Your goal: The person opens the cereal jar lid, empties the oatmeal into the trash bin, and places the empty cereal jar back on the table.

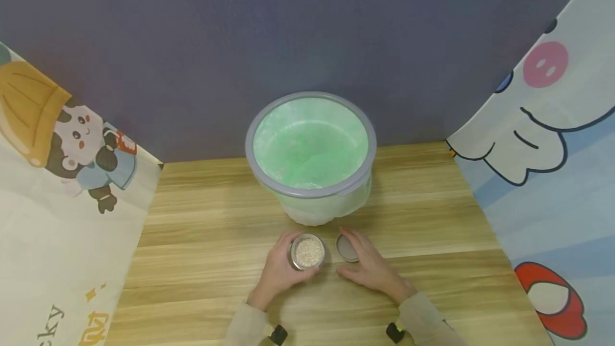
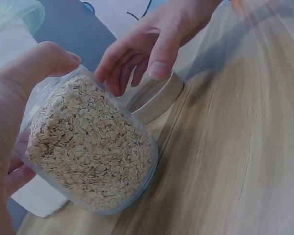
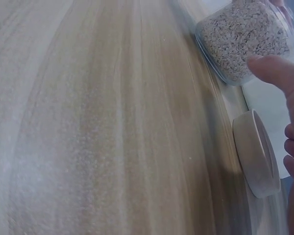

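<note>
Midway between the side edges of the worktop (image 1: 202, 260), the left hand (image 1: 280, 268) grips a glass jar (image 2: 90, 147) while the right hand (image 1: 372, 268), fingers relaxed, hovers at the nearby lid (image 1: 346, 248), uncapping apparently complete, the oats (image 1: 309, 252) seemingly all inside.

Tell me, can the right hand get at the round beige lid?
Likely yes: the right hand is close to the lid, with nothing seen between them; the left hand holds the round transparent jar of pale flakes aside.
</note>
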